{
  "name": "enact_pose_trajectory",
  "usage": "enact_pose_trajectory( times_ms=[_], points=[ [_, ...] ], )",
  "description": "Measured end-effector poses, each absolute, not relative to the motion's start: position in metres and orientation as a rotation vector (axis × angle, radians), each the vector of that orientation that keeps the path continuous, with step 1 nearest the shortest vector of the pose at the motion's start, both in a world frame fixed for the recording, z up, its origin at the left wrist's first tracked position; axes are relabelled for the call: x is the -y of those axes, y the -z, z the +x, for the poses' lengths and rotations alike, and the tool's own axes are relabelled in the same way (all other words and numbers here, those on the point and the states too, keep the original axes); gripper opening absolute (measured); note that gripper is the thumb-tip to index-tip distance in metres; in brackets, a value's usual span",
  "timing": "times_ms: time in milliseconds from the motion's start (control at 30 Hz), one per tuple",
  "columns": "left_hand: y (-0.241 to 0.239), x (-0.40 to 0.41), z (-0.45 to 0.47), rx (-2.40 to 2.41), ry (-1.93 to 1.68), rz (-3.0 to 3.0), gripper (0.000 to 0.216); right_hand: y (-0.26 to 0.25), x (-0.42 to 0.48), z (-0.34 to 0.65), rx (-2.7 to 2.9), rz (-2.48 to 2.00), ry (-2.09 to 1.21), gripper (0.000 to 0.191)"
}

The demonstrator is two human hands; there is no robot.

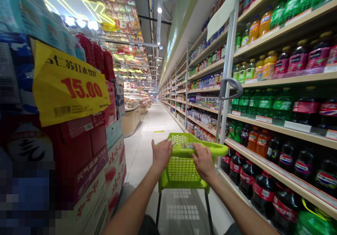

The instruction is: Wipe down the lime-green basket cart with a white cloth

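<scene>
A lime-green plastic shopping cart (181, 184) with a lattice basket and dark legs stands in front of me in the aisle. My left hand (161, 153) is closed over the left end of its handle, the thumb sticking up. Farther right, my right hand (204, 162) grips the same handle, fingers bent over the top. Between the two hands a small label (187, 145) shows on the handle. The right end of the handle reaches out past my right hand, close to the shelf post. The inside of the basket is mostly hidden.
On the right, long shelves (279, 131) of drink bottles run down the aisle, with a grey hook-like holder (231, 89) on a post. At left, stacked drink cartons (86, 147) carry a yellow price sign (71, 84). Tiled floor (151, 122) stretches ahead past wooden display counters (131, 117).
</scene>
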State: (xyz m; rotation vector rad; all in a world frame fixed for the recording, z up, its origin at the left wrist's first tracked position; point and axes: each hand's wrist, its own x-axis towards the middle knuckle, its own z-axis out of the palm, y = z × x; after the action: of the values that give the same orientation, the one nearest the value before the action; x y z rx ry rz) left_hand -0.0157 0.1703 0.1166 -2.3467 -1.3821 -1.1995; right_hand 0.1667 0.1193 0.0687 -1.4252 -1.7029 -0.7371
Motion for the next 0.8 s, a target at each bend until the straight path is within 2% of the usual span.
enact_pose_trajectory(
  times_ms=[133,333,467,633,800],
  points=[
    [-0.123,-0.173,-0.017,1.561,1.248,-2.319,0.03,-0.067,-0.122,0.163,1.678,-1.415,0.741,0.04],
    [-0.116,-0.151,0.054,1.239,1.248,-2.543,0.027,-0.064,-0.125,0.168,1.682,-1.355,0.775,0.044],
    [-0.113,-0.156,0.032,1.186,1.165,-2.542,0.027,-0.068,-0.122,0.182,1.726,-1.337,0.73,0.046],
    [-0.118,-0.171,-0.004,1.542,1.193,-2.314,0.027,-0.068,-0.128,0.193,1.563,-1.461,0.754,0.038],
    [-0.119,-0.163,0.047,1.309,1.121,-2.466,0.022,-0.066,-0.133,0.189,1.56,-1.492,0.748,0.034]
  ],
)
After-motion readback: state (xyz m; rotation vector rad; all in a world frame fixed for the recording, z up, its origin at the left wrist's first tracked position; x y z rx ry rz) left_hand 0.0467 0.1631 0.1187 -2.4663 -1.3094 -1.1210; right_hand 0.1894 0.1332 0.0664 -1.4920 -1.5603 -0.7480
